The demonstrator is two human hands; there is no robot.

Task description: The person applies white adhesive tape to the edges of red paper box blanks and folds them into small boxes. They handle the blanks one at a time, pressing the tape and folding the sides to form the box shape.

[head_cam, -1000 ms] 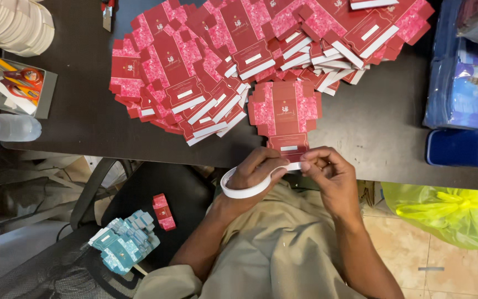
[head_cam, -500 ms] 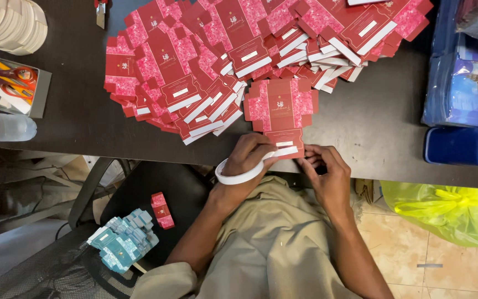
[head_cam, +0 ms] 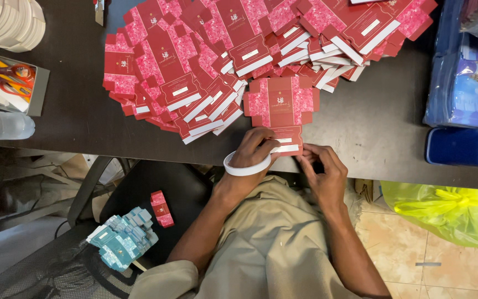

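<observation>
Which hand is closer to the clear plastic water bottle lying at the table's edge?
Left. The left hand rests on the flat red carton, on the side towards the water bottle; the right hand lies farther off, beyond the left.

One view only: head camera, worn by the person, looking almost straight down. The table edge [head_cam: 139, 158] runs across the frame a little above the middle; the dark table top fills the upper half, and the person's lap, forearms and a chair [head_cam: 156, 194] fill the lower half. The far side of the table is at the top of frame, the person's body at the bottom. Range is close: both hands [head_cam: 255, 149] sit near frame centre at the table edge, well resolved. The field is wide enough to take in the floor tiles [head_cam: 416, 254] at lower right and a water bottle [head_cam: 4, 124] at the left margin. No second view, so no shared part to record.
</observation>
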